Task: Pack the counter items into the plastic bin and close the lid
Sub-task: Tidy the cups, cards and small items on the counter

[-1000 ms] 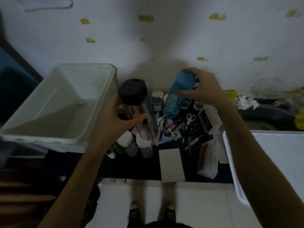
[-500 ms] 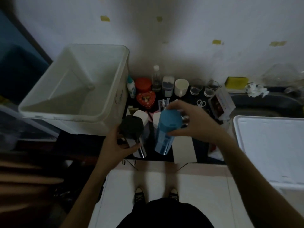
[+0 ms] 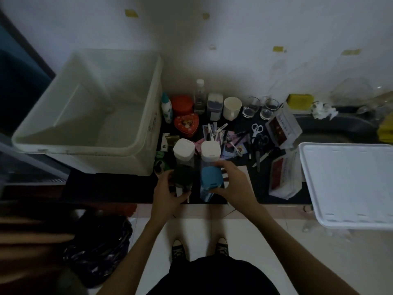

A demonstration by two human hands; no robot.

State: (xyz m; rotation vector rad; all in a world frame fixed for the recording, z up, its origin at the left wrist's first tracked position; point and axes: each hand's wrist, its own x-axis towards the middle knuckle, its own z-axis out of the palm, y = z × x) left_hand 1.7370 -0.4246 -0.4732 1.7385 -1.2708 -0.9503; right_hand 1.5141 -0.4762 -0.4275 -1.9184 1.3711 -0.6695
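Both hands are low at the front edge of the dark bench [image 3: 119, 188], near the centre of the frame. The left hand [image 3: 168, 191] curls its fingers and thumb around a black-capped bottle [image 3: 182, 177], gripping it just below the cap. Right beside it, the right hand [image 3: 232, 185] wraps around a blue-capped bottle [image 3: 211, 179], thumb on the near side and fingers over the far side of the cap. The two bottles sit close together, almost touching, at the bench's front edge.

Just behind them stand two white-capped bottles [image 3: 184, 149], side by side. Further back along the wall runs a row: a small white and teal bottle [image 3: 166, 107], a red round tin [image 3: 182, 104], a red heart-shaped tin [image 3: 186, 125], a clear bottle [image 3: 199, 96], a white mug [image 3: 231, 107] and two small glasses [image 3: 251, 107]. Scissors [image 3: 257, 129] lie among scattered small items right of centre, with packets [image 3: 284, 124] beyond them.

The open plastic bin [image 3: 148, 116] fills the upper left of the frame, on the bench, its inside looking bare. Its white lid [image 3: 348, 186] lies flat at the right edge, well apart from the bin. At the bottom, dark shoes [image 3: 178, 250] stand on the pale tiled floor [image 3: 308, 262].
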